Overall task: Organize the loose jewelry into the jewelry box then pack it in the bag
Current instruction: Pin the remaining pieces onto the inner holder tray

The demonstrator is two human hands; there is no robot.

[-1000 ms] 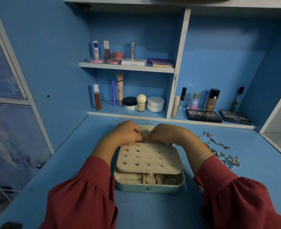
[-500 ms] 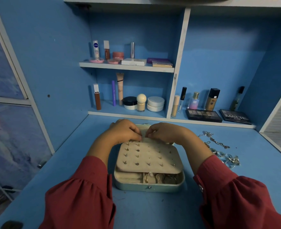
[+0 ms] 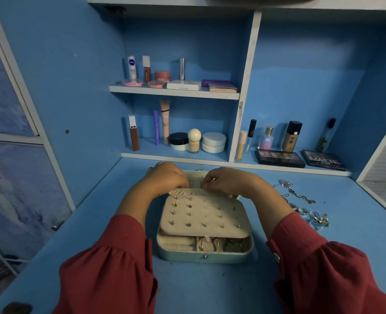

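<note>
Blue painted desk (image 3: 210, 291): both hands, left (image 3: 168, 176) and right (image 3: 227, 181), pinch the rounded jewelry box's (image 3: 205, 254) soft studded panel (image 3: 204, 215).

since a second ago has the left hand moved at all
Yes, slightly. The left hand has drifted left and toward the back shelf, away from the right hand, judged against the jewelry box, which stays put.

A white roll-on bottle (image 3: 132, 69) on the upper shelf is showing "NIVEA"; a black flat eyeshadow palette (image 3: 322, 160) is reading "MATTE"; a pink-blue perfume bottle (image 3: 267, 138) is showing "SB".
</note>
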